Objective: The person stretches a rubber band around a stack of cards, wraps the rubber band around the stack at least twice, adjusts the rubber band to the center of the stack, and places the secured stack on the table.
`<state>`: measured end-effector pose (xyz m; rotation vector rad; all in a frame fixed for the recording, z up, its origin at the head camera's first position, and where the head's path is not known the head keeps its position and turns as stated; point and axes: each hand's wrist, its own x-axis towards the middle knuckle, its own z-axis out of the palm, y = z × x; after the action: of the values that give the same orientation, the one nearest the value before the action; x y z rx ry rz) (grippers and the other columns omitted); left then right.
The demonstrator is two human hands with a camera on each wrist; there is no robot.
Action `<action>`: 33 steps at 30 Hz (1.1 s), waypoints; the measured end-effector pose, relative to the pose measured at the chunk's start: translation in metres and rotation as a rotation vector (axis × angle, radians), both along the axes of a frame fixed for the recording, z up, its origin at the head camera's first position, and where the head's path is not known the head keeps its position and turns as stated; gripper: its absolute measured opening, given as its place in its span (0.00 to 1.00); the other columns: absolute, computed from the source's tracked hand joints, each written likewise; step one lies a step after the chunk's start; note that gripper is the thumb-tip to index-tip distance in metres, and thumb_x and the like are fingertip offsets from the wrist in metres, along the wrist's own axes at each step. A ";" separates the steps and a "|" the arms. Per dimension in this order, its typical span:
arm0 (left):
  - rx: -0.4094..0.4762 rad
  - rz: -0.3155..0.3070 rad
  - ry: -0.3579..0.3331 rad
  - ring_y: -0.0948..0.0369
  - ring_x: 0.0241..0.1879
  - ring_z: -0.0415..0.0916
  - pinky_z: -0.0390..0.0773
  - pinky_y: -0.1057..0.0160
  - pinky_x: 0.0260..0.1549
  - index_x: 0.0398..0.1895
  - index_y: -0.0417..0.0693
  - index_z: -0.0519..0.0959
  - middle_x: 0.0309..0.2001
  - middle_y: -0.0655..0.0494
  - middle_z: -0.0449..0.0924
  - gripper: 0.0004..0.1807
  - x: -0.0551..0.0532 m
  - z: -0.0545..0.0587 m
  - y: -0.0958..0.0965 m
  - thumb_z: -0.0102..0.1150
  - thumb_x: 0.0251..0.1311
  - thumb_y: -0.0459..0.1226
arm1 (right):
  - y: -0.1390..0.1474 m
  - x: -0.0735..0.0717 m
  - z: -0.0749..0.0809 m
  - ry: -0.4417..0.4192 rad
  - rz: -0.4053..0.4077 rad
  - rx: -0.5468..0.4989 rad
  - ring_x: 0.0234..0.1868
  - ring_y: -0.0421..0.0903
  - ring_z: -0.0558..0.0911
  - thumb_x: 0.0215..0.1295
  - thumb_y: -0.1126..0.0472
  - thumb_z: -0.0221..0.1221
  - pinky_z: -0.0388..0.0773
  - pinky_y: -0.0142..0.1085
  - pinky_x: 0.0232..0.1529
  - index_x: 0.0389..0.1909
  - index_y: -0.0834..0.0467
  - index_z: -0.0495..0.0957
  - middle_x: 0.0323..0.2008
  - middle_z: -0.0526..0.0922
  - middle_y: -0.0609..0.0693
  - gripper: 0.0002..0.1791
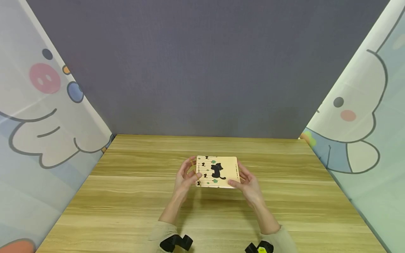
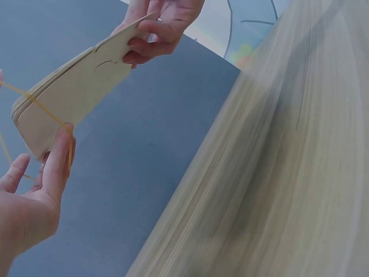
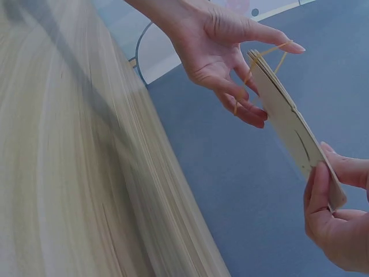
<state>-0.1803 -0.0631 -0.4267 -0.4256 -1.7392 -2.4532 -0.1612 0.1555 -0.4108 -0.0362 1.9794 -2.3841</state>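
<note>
A stack of thin notebooks (image 1: pixel 226 171) is held above the wooden table, its cream cover printed with a black cat and small green leaves. Several layers show along its edge in the right wrist view. My right hand (image 1: pixel 250 186) pinches the right end, thumb on the cover and fingers beneath. At the opposite end, my left hand (image 1: pixel 184 179) has its thumb and fingers spread. A yellow rubber band (image 2: pixel 37 102) is stretched over those spread digits and passes around that end of the stack. Whether the band touches the covers, I cannot tell.
The wooden table (image 1: pixel 126 196) extends below both hands. A dark grey panel (image 1: pixel 202 70) stands at its back edge. Cloths with cartoon animals hang on the left (image 1: pixel 47 123) and right (image 1: pixel 354 116). Black straps (image 1: pixel 175 242) sit on both wrists.
</note>
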 end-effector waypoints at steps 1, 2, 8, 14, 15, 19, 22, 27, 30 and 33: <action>-0.016 -0.007 0.001 0.45 0.54 0.62 0.66 0.55 0.52 0.60 0.36 0.60 0.58 0.39 0.60 0.36 -0.001 0.000 -0.001 0.60 0.43 0.25 | 0.000 0.000 0.000 0.002 0.004 0.028 0.43 0.53 0.77 0.44 0.80 0.60 0.76 0.37 0.43 0.65 0.60 0.54 0.51 0.69 0.68 0.44; -0.031 -0.017 0.005 0.44 0.56 0.59 0.60 0.50 0.56 0.60 0.36 0.60 0.59 0.39 0.59 0.36 -0.002 0.001 -0.001 0.61 0.43 0.26 | 0.001 0.000 0.000 0.004 0.013 0.047 0.43 0.54 0.77 0.44 0.80 0.60 0.76 0.37 0.43 0.64 0.60 0.55 0.50 0.70 0.68 0.44; -0.119 -0.083 -0.019 0.45 0.58 0.56 0.60 0.46 0.55 0.62 0.40 0.59 0.60 0.41 0.56 0.37 -0.009 0.005 -0.007 0.61 0.44 0.29 | 0.004 -0.001 -0.001 0.063 0.112 0.139 0.44 0.54 0.77 0.44 0.79 0.62 0.77 0.34 0.42 0.63 0.68 0.53 0.48 0.71 0.71 0.43; -0.150 -0.150 -0.007 0.44 0.55 0.58 0.53 0.42 0.57 0.62 0.41 0.58 0.55 0.40 0.64 0.37 -0.020 0.009 -0.016 0.59 0.45 0.25 | 0.006 0.000 -0.003 0.141 0.240 0.191 0.47 0.57 0.75 0.46 0.75 0.62 0.76 0.35 0.43 0.64 0.72 0.47 0.50 0.68 0.72 0.45; -0.147 -0.159 -0.002 0.44 0.56 0.57 0.48 0.42 0.58 0.62 0.40 0.57 0.54 0.41 0.65 0.38 -0.022 0.009 -0.017 0.59 0.45 0.25 | 0.007 0.000 -0.003 0.146 0.247 0.194 0.47 0.56 0.75 0.46 0.74 0.63 0.76 0.35 0.43 0.64 0.72 0.47 0.50 0.69 0.72 0.46; -0.124 -0.226 0.006 0.38 0.54 0.61 0.63 0.45 0.53 0.63 0.41 0.56 0.54 0.44 0.64 0.40 -0.031 0.012 -0.022 0.62 0.44 0.28 | 0.007 0.000 -0.004 0.168 0.258 0.217 0.46 0.55 0.75 0.46 0.73 0.63 0.76 0.34 0.42 0.63 0.72 0.47 0.49 0.70 0.72 0.46; -0.120 -0.288 0.052 0.32 0.50 0.62 0.75 0.49 0.41 0.64 0.44 0.55 0.54 0.43 0.63 0.43 -0.040 0.011 -0.026 0.66 0.44 0.33 | 0.008 0.002 -0.004 0.187 0.264 0.247 0.45 0.56 0.76 0.45 0.72 0.64 0.76 0.34 0.42 0.63 0.72 0.47 0.47 0.71 0.72 0.46; -0.139 -0.359 0.169 0.39 0.48 0.68 0.77 0.50 0.38 0.64 0.47 0.57 0.55 0.43 0.64 0.43 -0.068 -0.003 -0.036 0.67 0.42 0.36 | 0.007 0.004 -0.004 0.205 0.274 0.242 0.43 0.54 0.77 0.45 0.72 0.64 0.77 0.35 0.42 0.63 0.72 0.47 0.46 0.71 0.72 0.46; -0.142 -0.395 0.182 0.43 0.47 0.71 0.77 0.50 0.37 0.65 0.48 0.57 0.55 0.45 0.65 0.43 -0.080 -0.004 -0.040 0.67 0.43 0.35 | 0.007 0.005 -0.005 0.203 0.265 0.233 0.41 0.50 0.78 0.45 0.72 0.64 0.77 0.35 0.41 0.63 0.72 0.47 0.45 0.72 0.72 0.46; -0.166 -0.389 0.138 0.41 0.47 0.70 0.77 0.49 0.37 0.64 0.45 0.57 0.55 0.43 0.65 0.42 -0.083 0.004 -0.040 0.66 0.43 0.32 | 0.007 0.006 -0.006 0.218 0.252 0.235 0.40 0.47 0.78 0.45 0.73 0.64 0.78 0.34 0.39 0.63 0.72 0.47 0.45 0.72 0.72 0.46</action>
<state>-0.2637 -0.1036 -0.4231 -1.0126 -1.9625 -2.4466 -0.1556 0.1625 -0.4167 -0.5241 2.1812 -2.0561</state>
